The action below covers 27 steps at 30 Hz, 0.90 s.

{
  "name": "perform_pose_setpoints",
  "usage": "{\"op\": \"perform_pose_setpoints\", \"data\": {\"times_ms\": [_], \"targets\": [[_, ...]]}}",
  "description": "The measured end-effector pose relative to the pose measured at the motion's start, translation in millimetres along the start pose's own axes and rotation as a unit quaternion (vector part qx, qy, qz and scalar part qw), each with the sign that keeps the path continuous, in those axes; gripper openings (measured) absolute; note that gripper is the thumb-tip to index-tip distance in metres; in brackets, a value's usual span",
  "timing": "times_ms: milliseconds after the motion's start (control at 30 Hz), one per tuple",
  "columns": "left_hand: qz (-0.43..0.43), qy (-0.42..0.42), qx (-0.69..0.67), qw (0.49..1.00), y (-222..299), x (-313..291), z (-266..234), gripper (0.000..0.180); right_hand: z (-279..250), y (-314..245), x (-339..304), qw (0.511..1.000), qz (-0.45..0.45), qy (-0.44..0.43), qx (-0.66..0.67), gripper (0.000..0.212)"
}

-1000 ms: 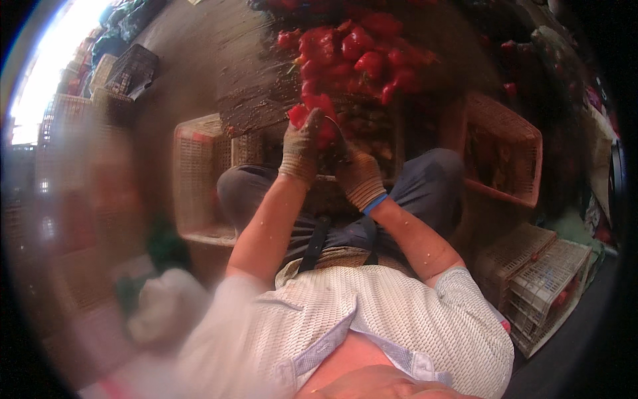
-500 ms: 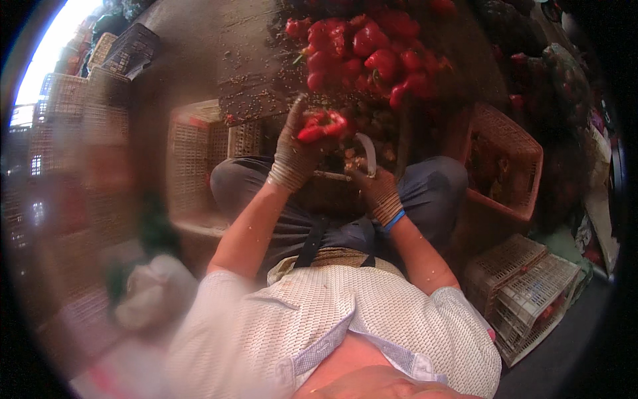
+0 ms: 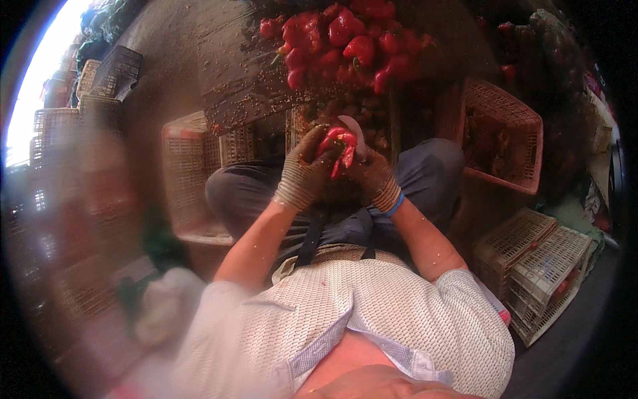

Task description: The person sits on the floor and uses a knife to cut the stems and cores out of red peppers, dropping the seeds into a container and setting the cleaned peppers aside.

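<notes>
My left hand (image 3: 300, 166), in a dirty striped work glove, is closed around a cut red bell pepper (image 3: 340, 138). My right hand (image 3: 373, 174), gloved too and with a blue band at the wrist, grips a knife with a curved pale blade (image 3: 353, 129); its handle is hidden in the fingers. The blade stands up right beside the pepper, and both hands meet in front of my lap. A torn strip of the pepper hangs down between them. Beyond the hands a heap of red bell peppers (image 3: 359, 50) lies on a seed-strewn board (image 3: 249, 100).
A pale plastic crate (image 3: 193, 173) stands by my left knee, a reddish crate (image 3: 502, 133) by my right. Below the hands' far side sits a container of pepper scraps (image 3: 375, 126). More crates (image 3: 541, 266) are stacked at the right, others (image 3: 56, 133) at the far left.
My hands have come together; the knife has moved up against the pepper. The pepper has turned and now hangs open with a strip dangling. The whole view has shifted slightly.
</notes>
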State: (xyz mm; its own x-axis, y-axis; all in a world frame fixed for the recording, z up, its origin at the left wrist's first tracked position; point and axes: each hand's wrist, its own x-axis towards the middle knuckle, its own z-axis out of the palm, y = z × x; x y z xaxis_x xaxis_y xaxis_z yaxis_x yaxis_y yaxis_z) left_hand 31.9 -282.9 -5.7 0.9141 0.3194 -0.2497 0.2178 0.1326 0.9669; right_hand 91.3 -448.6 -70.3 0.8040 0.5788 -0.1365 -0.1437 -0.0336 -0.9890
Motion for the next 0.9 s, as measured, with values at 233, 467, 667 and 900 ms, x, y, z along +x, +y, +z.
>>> {"op": "perform_pose_setpoints", "data": {"times_ms": [233, 467, 667, 900], "targets": [[-0.042, -0.037, 0.011, 0.998, 0, 7, -6, 0.047, -4, -4, -5, 0.998, 0.057, -0.015, 0.038, 0.04], [0.186, 0.056, 0.283, 0.939, -8, 11, 25, 0.075, -11, -22, 2, 0.993, -0.029, 0.0, 0.118, 0.047], [0.133, -0.12, 0.169, 0.969, -10, 9, 31, 0.087, -32, -5, -3, 0.974, 0.027, -0.01, 0.224, 0.04], [0.021, -0.082, 0.135, 0.987, 12, 16, 23, 0.044, -30, 27, 8, 0.918, -0.324, 0.044, -0.226, 0.05]]}}
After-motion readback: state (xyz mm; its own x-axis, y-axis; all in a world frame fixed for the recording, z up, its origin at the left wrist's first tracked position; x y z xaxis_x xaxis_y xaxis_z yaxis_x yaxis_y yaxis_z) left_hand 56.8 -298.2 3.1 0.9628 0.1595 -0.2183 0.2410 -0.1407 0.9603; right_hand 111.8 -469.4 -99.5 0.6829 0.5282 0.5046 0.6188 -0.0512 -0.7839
